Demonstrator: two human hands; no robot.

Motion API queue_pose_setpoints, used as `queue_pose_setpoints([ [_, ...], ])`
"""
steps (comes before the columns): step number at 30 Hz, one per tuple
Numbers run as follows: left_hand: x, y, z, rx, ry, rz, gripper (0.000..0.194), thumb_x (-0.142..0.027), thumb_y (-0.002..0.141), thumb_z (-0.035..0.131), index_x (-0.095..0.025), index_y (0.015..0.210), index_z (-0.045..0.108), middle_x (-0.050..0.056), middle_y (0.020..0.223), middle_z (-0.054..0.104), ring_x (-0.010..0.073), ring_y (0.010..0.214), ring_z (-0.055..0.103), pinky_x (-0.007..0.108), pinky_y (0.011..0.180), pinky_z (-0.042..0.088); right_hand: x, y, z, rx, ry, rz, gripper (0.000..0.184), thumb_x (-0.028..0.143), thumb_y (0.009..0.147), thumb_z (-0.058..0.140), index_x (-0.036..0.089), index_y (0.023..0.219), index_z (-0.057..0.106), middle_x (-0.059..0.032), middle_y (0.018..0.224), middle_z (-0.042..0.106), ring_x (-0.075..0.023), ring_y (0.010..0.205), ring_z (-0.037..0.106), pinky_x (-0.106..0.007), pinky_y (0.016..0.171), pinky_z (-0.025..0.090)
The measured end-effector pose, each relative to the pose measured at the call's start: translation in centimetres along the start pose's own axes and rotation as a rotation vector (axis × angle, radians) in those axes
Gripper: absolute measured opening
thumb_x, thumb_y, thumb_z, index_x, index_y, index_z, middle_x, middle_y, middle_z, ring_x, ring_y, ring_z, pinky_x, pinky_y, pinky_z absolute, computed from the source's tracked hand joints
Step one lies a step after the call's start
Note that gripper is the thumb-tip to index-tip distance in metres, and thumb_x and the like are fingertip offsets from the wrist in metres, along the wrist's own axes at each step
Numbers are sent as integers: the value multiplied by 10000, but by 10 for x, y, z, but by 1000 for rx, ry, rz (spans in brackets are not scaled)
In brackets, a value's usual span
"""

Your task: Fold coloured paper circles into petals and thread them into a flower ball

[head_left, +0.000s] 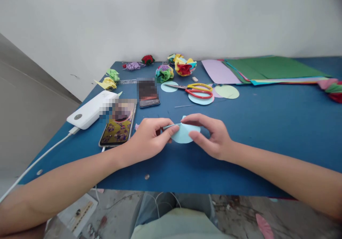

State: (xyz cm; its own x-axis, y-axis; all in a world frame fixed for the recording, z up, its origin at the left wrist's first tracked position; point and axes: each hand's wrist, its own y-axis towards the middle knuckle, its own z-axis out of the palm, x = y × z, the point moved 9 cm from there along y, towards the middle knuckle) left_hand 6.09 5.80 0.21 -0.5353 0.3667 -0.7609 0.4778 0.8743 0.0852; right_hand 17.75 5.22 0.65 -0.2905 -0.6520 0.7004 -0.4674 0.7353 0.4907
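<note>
A folded light-blue paper circle (184, 135) is held between both hands above the front part of the blue table. My left hand (153, 135) pinches its left end between thumb and fingers. On the right side, my right hand (211, 133) grips the paper, thumb on the near face and fingers along the top fold. Behind the hands, scissors (199, 90) with one yellow and one red handle lie over light-blue paper circles (203, 100). A pale green circle (227, 92) lies to their right.
Two phones (120, 125) and a white power bank (92, 108) with a cable lie at left. Crumpled paper flowers (185, 67) stand along the back of the blue table (267, 125). Coloured paper sheets (278, 67) are stacked at back right.
</note>
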Motion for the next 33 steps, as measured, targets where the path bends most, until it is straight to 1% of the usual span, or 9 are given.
queue_pose_setpoints([
  [3,-2,-1,1,3,24,21,333,-377,873,431,-143,704,597,-3,601,597,93,561,531,192,524,372,0,1,3,-23,-134,-1,134,295,835,532,191,898,588,-23,786,645,-113,654,579,-207,603,454],
  [7,-3,-1,0,-2,40,25,348,-380,872,429,-141,676,588,-4,580,592,91,550,525,189,521,371,-2,2,8,1,-136,10,142,280,859,492,182,842,593,11,637,606,-77,512,508,-186,522,412],
  [12,-3,1,0,2,25,41,322,-379,874,422,-145,761,612,7,655,619,95,573,529,190,519,372,-4,3,11,71,-72,22,176,283,876,464,168,820,585,11,618,595,-74,532,517,-180,537,404],
  [16,-5,0,-5,-74,39,72,236,-364,854,469,-175,902,602,8,791,639,90,599,533,187,524,371,-6,4,17,159,41,47,222,276,898,427,165,765,565,11,628,586,-67,551,536,-171,557,414],
  [20,-4,-1,-8,-116,26,67,236,-372,846,481,-175,907,595,8,782,629,85,581,511,190,525,368,-11,2,23,239,101,104,311,324,921,374,159,726,551,-2,624,579,-74,545,527,-189,561,419],
  [23,-7,0,-10,-117,7,76,250,-367,849,474,-157,820,608,8,719,605,90,596,492,193,537,365,-13,1,27,288,146,128,356,348,928,352,154,702,547,-7,620,578,-72,549,519,-192,575,422],
  [25,-5,2,-10,-100,-44,49,264,-367,842,487,-148,750,601,-2,660,572,85,583,467,190,524,353,-15,0,30,323,201,166,380,367,929,343,151,691,545,-7,612,573,-73,550,518,-193,579,425],
  [29,8,6,1,19,-321,-91,287,-392,821,517,-140,690,556,-30,573,522,60,506,439,168,455,316,-22,-2,39,401,389,311,377,413,916,357,145,725,540,-1,600,561,-76,529,525,-196,536,428],
  [33,14,7,2,13,-378,-157,305,-409,796,552,-131,671,546,-33,546,520,62,504,461,160,446,319,-33,1,34,272,499,404,262,411,868,474,161,797,502,31,618,535,-58,482,501,-180,470,398],
])
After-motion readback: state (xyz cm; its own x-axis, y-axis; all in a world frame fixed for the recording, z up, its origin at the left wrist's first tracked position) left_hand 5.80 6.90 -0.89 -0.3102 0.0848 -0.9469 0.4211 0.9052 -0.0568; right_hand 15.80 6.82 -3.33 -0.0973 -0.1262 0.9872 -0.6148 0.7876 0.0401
